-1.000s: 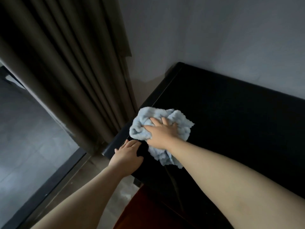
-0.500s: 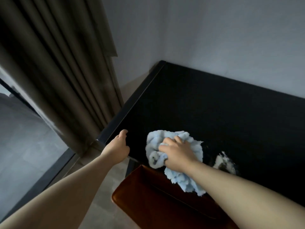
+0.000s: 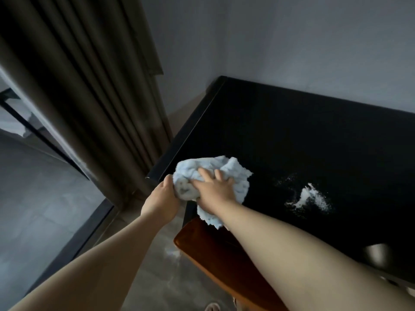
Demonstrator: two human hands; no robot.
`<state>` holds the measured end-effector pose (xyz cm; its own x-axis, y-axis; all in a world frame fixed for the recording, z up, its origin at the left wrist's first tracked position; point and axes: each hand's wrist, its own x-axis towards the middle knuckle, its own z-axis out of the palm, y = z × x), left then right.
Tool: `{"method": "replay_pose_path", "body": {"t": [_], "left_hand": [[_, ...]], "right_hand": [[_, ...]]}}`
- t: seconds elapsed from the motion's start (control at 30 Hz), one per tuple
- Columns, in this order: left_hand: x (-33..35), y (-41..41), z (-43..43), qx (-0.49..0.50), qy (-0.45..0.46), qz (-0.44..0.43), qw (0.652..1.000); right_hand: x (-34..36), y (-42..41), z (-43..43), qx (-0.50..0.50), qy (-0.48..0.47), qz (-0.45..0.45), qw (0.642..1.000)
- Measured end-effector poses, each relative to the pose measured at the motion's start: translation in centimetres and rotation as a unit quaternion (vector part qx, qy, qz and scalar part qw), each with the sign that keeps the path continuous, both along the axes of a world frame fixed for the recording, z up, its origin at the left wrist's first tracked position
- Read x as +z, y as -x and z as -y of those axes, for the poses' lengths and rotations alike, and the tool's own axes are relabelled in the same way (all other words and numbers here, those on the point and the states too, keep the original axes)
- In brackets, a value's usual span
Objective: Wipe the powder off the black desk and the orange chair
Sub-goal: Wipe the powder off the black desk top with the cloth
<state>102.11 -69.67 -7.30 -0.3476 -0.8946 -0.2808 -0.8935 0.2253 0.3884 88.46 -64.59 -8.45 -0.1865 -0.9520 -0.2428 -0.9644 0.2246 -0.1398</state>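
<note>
If the cloth (image 3: pixel 235 173) sweeps toward the edge: powder (image 3: pixel 307 197), lying on the table (image 3: pixel 292 131) right of the right hand (image 3: pixel 214 187), could spill onto the orange chair (image 3: pixel 202 250) below the wrists.
Right hand: spread flat, pressing cloth.
Left hand (image 3: pixel 164 198): cupped against cloth; grip unclear.

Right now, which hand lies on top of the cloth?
The right hand, fingers spread over the blue cloth on the black desk; the left hand only touches the cloth's side at the corner.
</note>
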Motion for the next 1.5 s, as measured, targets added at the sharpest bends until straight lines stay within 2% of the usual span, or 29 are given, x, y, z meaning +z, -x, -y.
{"method": "replay_pose_path", "body": {"t": [0.07, 0.17, 0.23, 0.3, 0.37, 0.43, 0.53, 0.67, 0.83, 0.93, 1.07, 1.13, 1.2, 1.3, 1.4, 1.5], "left_hand": [[0.1, 0.1, 0.2, -0.016, 0.003, 0.002, 1.000], [0.4, -0.1, 0.8, -0.022, 0.014, 0.002, 1.000], [0.6, -0.3, 1.2, -0.007, 0.011, -0.007, 1.000], [0.6, -0.7, 1.6, 0.011, 0.008, -0.011, 1.000], [0.4, -1.2, 1.9, 0.023, 0.005, -0.008, 1.000], [0.1, -2.0, 2.2, 0.026, 0.007, -0.004, 1.000], [-0.1, -2.7, 2.8, 0.012, 0.033, 0.003, 0.999], [0.0, -1.6, 2.8, -0.024, 0.052, 0.003, 0.998], [-0.1, 2.0, 2.0, -0.096, 0.066, -0.017, 0.993], [-0.5, 3.8, 1.2, -0.138, 0.053, -0.019, 0.989], [-0.9, 5.9, -0.2, -0.151, 0.036, -0.025, 0.988], [-1.0, 6.9, -1.0, -0.137, 0.023, -0.033, 0.990], [-1.0, 7.8, -1.8, -0.115, 0.007, -0.046, 0.992], [-0.8, 8.7, -3.0, -0.068, -0.018, -0.038, 0.997], [-0.6, 9.6, -4.1, -0.088, -0.008, -0.005, 0.996], [-0.3, 11.6, -5.7, -0.132, 0.014, 0.009, 0.991]], "right_hand": [[0.5, 2.1, -1.7, -0.046, 0.035, -0.010, 0.998], [2.1, 6.1, -3.5, -0.158, 0.019, -0.030, 0.987], [3.0, 7.0, -2.7, -0.198, 0.060, -0.040, 0.977], [3.2, 5.5, -0.2, -0.176, 0.123, -0.037, 0.976], [2.9, 2.0, 3.1, -0.125, 0.137, 0.012, 0.983], [1.5, -1.5, 6.0, -0.068, 0.099, 0.036, 0.992], [-0.9, -3.2, 7.8, -0.040, 0.017, 0.007, 0.999], [-2.0, -1.2, 5.7, -0.067, 0.036, 0.009, 0.997], [-1.4, 3.5, 0.4, -0.148, 0.036, 0.005, 0.988], [-1.0, 7.1, -3.6, -0.203, 0.041, -0.035, 0.978], [-0.3, 9.7, -6.9, -0.258, 0.140, -0.086, 0.952], [-0.2, 8.2, -5.9, -0.248, 0.160, -0.048, 0.954], [-0.8, 5.7, -4.7, -0.192, 0.125, -0.010, 0.973], [-2.2, 5.0, -4.5, -0.131, 0.103, -0.015, 0.986], [-2.4, 7.9, -4.9, -0.118, 0.072, -0.027, 0.990], [-2.0, 10.5, -5.9, -0.151, 0.064, -0.027, 0.986]]}}
